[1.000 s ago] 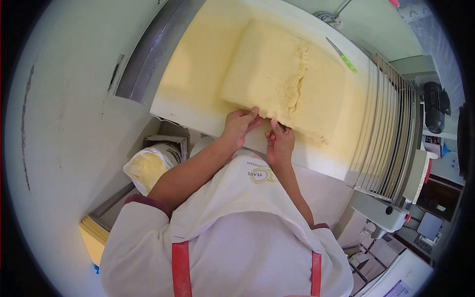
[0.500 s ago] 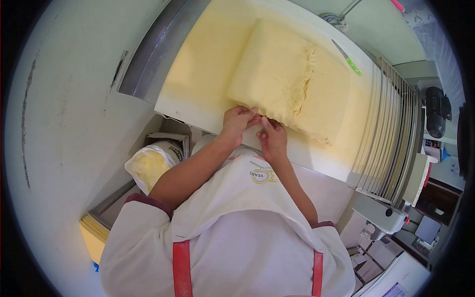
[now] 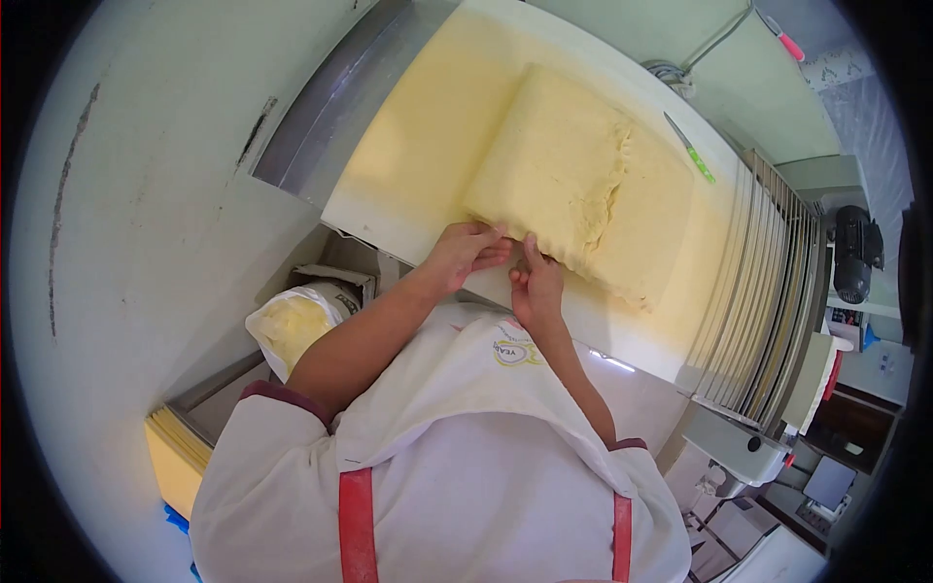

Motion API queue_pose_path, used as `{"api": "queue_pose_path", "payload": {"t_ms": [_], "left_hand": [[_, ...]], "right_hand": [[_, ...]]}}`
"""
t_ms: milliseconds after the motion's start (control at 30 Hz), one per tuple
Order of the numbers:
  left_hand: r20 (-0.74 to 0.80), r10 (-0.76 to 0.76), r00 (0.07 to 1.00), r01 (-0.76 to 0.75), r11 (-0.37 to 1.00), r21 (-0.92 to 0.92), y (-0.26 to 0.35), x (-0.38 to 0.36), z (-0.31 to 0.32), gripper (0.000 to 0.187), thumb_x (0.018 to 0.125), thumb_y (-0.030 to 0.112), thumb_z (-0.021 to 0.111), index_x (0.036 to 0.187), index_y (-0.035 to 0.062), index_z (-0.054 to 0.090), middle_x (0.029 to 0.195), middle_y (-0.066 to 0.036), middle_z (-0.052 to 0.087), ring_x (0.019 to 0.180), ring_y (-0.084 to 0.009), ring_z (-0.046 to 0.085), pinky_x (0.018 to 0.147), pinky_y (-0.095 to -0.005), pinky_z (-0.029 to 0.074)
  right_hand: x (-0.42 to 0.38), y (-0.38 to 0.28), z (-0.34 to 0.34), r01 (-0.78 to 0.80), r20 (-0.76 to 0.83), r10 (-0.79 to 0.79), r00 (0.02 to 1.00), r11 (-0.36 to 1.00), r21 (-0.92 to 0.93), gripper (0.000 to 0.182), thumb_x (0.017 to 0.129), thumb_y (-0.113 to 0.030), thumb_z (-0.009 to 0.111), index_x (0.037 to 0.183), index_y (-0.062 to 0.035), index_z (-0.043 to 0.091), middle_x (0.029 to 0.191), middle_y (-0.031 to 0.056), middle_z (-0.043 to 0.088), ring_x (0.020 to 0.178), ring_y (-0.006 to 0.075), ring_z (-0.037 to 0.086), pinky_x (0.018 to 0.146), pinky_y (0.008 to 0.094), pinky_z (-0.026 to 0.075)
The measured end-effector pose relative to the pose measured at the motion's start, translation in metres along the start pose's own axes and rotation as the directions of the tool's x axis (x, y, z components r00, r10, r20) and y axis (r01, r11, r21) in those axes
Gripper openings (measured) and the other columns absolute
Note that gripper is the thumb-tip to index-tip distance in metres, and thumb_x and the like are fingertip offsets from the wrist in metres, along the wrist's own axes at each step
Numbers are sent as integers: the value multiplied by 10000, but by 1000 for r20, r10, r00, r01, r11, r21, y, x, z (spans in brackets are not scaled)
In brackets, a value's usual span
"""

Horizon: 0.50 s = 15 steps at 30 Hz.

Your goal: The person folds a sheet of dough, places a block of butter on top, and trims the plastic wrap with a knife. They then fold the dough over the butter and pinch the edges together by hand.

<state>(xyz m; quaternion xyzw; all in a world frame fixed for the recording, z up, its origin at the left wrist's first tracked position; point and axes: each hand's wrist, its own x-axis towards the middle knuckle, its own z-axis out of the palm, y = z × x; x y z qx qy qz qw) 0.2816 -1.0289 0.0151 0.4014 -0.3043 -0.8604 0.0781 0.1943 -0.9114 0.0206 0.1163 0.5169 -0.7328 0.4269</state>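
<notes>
A thick, folded slab of pale dough (image 3: 544,146) lies on the white work surface (image 3: 389,160), with a crimped seam running across it. My left hand (image 3: 468,255) is at the near edge of the slab, thumb and fingertips pinching the dough's rim. Close beside it on the right, my right hand (image 3: 537,282) also pinches that edge, its other fingers curled in. A knife with a green handle (image 3: 701,165) rests beyond the slab, near the far edge of the surface.
Metal guard bars (image 3: 753,291) of a machine stand at the right, with a black motor (image 3: 855,255) behind. A bag of yellowish material (image 3: 293,325) is below the surface at the left. A cable (image 3: 671,70) hangs at the far side.
The whole view has shifted, so the slab and table appear slightly lower and to the right. Both hands stay at the near edge; the right hand's fingers are more curled.
</notes>
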Motion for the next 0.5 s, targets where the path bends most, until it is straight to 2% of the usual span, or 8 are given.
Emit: {"api": "queue_pose_path", "payload": {"t_ms": [67,167,267,367,467,500], "left_hand": [[-23,-77,997,78,997,17,16,-9,1,274,921,250,679,961,-15,620,922,-118,674,834,-168,660,806,-287,564],[-82,39,996,-24,984,174,12,7,-10,305,932,282,664,971,-18,624,927,-114,675,825,-169,663,799,-287,565],[-61,85,995,-64,957,283,7,11,-18,348,939,325,649,983,-19,631,930,-110,674,831,-174,664,797,-288,566],[21,-10,1000,4,961,276,16,8,-27,356,955,323,624,1023,-27,626,949,-131,675,845,-184,667,802,-291,565],[46,-71,996,54,954,295,38,2,-33,369,967,307,604,1077,-45,606,1002,-164,676,886,-199,672,819,-296,562],[58,-58,997,34,933,358,36,13,-40,425,965,325,603,1130,-66,573,1082,-204,666,970,-242,673,856,-306,554]], "right_hand": [[-5,0,-2,19,29,-20,999,1000,5,224,921,-234,680,1060,-89,579,880,5,637,499,53,409,532,224,451],[-3,-1,-5,-9,47,10,999,1000,-22,243,926,-226,671,1090,-72,578,1042,94,673,503,63,392,537,252,436],[-2,-1,-8,-23,46,26,999,997,-72,278,931,-237,663,1126,-58,578,1076,117,672,521,63,460,565,240,462],[-6,-9,-16,-43,121,52,991,996,-78,310,940,-248,646,1155,-36,574,1089,123,671,596,74,563,594,252,510],[-12,-20,-37,-29,-16,28,999,996,-85,362,945,-275,634,1191,-20,559,1126,136,665,730,114,646,636,275,550],[-13,-21,-39,-13,-32,11,999,998,-61,362,945,-275,634,1191,-20,559,1126,136,665,730,114,646,636,275,550]]}}
